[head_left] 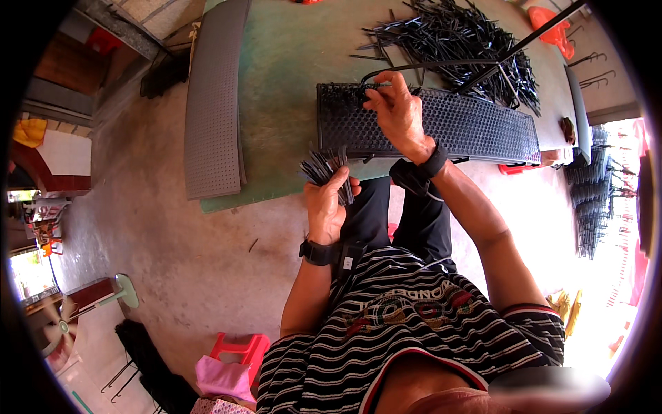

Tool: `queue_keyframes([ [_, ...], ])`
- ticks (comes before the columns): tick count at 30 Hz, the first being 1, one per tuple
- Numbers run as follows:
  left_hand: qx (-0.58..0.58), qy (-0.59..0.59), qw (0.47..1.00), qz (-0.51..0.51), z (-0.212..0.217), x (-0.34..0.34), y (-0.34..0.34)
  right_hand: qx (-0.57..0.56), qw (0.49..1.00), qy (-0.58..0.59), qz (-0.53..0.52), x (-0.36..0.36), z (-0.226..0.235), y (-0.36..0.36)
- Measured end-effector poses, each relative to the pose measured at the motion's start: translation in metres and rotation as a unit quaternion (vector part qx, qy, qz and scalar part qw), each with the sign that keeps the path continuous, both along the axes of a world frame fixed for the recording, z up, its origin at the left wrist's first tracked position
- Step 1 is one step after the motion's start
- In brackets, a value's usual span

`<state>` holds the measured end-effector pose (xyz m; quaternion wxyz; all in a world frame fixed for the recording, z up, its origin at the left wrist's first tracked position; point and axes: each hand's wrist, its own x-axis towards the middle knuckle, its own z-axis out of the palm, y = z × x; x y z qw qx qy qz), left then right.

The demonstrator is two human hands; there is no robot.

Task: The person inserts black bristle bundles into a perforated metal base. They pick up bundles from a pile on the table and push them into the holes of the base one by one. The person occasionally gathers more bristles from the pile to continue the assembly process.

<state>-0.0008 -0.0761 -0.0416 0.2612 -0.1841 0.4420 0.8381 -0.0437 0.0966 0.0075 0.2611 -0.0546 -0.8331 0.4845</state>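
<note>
My left hand (326,203) is closed around a bundle of short black sticks (324,168) just off the near edge of the green table (289,83). My right hand (396,110) rests on a long black perforated panel (469,124) lying on the table, its fingers pinched on a thin black stick at the panel's far edge. Both wrists carry black bands.
A big heap of black sticks (455,34) lies behind the panel, crossed by a long black rod (517,48). A grey perforated panel (215,96) lies at the table's left edge. More black panels (592,200) are stacked at right. A red stool (241,348) stands on the concrete floor.
</note>
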Motion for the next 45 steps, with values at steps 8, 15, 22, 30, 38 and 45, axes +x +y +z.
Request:
queue_keyframes([
  [8, 0.013, 0.001, 1.000, 0.022, 0.005, 0.001, 0.000, 0.281, 0.959, 0.010, 0.014, -0.003, -0.003, 0.007],
  [15, 0.037, -0.006, 0.999, 0.000, 0.015, 0.002, 0.010, -0.024, 0.970, -0.192, 0.147, 0.037, -0.006, -0.006],
  [22, 0.027, 0.066, 0.997, -0.019, 0.016, 0.008, 0.012, -0.076, 0.996, 0.013, -0.039, 0.019, 0.018, 0.006],
  [30, 0.027, 0.036, 0.999, 0.004, 0.007, 0.005, 0.007, 0.009, 0.999, 0.047, -0.025, 0.002, -0.002, 0.015],
  [38, 0.021, -0.004, 1.000, 0.017, 0.010, 0.002, 0.003, 0.054, 0.996, 0.065, -0.003, -0.003, -0.005, 0.015],
  [45, 0.025, -0.005, 0.999, 0.029, 0.011, 0.003, 0.003, 0.083, 0.995, 0.064, 0.004, -0.002, -0.005, 0.015],
])
